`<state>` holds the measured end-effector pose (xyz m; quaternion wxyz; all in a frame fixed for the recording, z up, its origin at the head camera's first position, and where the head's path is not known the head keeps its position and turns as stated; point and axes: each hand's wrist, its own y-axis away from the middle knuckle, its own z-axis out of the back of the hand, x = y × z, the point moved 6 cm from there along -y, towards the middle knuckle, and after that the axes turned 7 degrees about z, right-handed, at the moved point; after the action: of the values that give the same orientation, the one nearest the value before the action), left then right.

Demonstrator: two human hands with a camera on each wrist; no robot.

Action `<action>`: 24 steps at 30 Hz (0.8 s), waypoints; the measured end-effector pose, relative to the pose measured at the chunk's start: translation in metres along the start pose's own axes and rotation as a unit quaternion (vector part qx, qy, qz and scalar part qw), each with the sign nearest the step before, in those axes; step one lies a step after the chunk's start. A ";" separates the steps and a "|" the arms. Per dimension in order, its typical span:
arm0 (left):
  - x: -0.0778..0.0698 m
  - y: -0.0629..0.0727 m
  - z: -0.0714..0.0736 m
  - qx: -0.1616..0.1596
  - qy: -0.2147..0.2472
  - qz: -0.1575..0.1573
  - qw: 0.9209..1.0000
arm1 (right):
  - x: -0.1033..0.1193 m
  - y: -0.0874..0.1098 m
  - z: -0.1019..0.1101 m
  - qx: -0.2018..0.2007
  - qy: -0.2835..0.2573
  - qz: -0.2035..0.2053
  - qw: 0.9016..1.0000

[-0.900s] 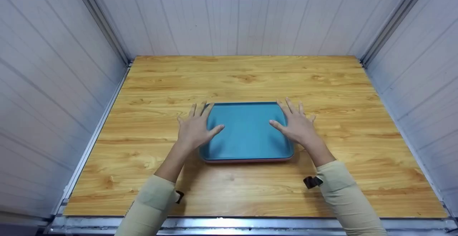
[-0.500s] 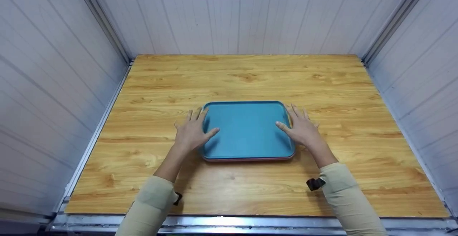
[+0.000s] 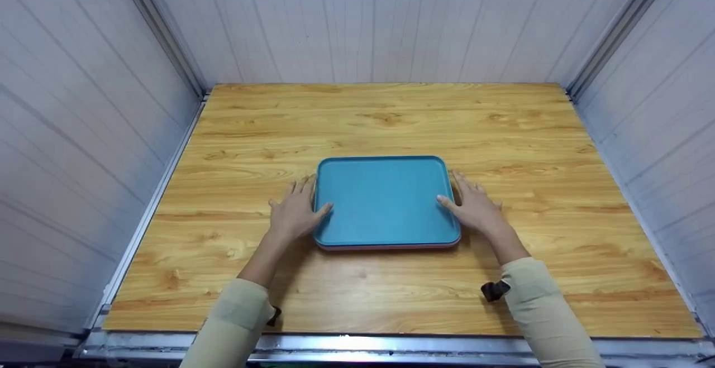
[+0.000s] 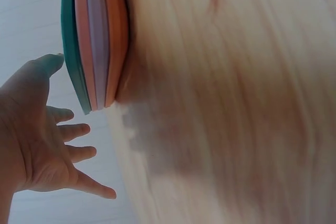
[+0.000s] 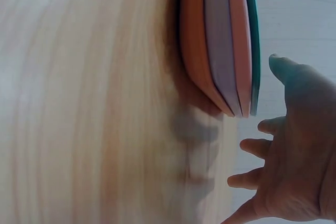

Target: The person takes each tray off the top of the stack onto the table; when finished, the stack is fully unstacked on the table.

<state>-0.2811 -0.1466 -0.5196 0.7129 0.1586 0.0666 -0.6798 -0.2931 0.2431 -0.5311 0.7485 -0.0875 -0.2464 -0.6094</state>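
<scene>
A teal rectangular tray [image 3: 385, 200] tops a stack in the middle of the table. Under it, the left wrist view shows the edges of a pink tray [image 4: 85, 40], a lilac tray [image 4: 98, 40] and an orange tray [image 4: 117, 35] at the bottom. Beside the stack's left side is my left hand [image 3: 293, 211], fingers spread, thumb reaching over the rim. My right hand [image 3: 479, 209] mirrors it at the right side, its thumb over the teal edge in the head view. Both palms face down, and neither hand grips anything. In the right wrist view the thumb [image 5: 283, 67] appears apart from the teal tray.
The wood-grain table [image 3: 385, 122] extends around the stack. White panel walls [image 3: 346, 22] stand at the back and both sides. A metal rail [image 3: 346, 342] runs along the front edge. A small dark device [image 3: 495, 291] sits at the right sleeve cuff.
Both hands have moved outward and slightly toward the body, from over the teal tray to beside its left and right edges. The stack stays in place.
</scene>
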 end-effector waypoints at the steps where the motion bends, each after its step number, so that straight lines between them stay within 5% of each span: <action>1: 0.001 0.000 -0.001 0.000 0.003 0.003 1.000 | 0.000 0.000 -0.001 0.001 -0.001 0.001 1.000; 15: 0.003 0.005 -0.014 0.027 0.084 0.020 0.996 | -0.003 0.000 -0.010 0.011 -0.025 0.006 1.000; 24: -0.002 0.007 -0.019 0.000 0.130 0.015 0.991 | -0.004 -0.001 -0.014 0.012 -0.041 0.006 0.999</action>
<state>-0.2716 -0.1388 -0.5357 0.7084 0.2470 0.1561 -0.6425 -0.2904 0.2405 -0.5454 0.7426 -0.1049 -0.2833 -0.5977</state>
